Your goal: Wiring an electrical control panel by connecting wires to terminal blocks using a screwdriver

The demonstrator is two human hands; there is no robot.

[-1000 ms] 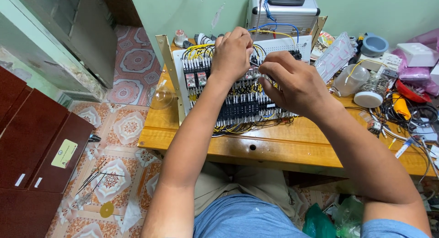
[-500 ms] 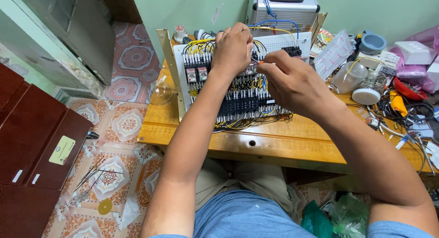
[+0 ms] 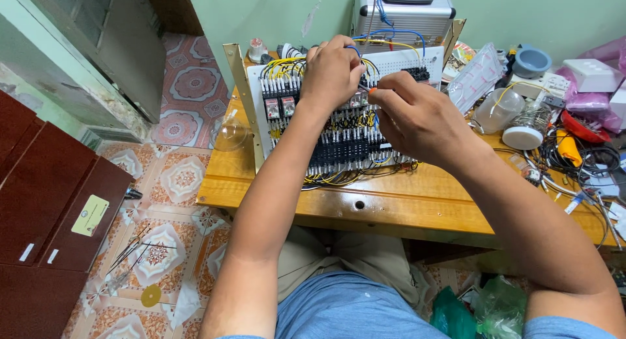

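white control panel (image 3: 339, 127), black terminals, yellow wires

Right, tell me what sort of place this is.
Probably a small home electrical workshop: a wired control panel packed with relays and yellow wires lies on a wooden table, cables and spare parts clutter its right end, and the floor is patterned tile.

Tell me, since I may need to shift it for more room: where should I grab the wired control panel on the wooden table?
Probably by the bare metal side rail on the control panel, coming in from its left. That edge is free of wires and relays, while the left hand and right hand cover the centre and clutter crowds the right of the wooden table.
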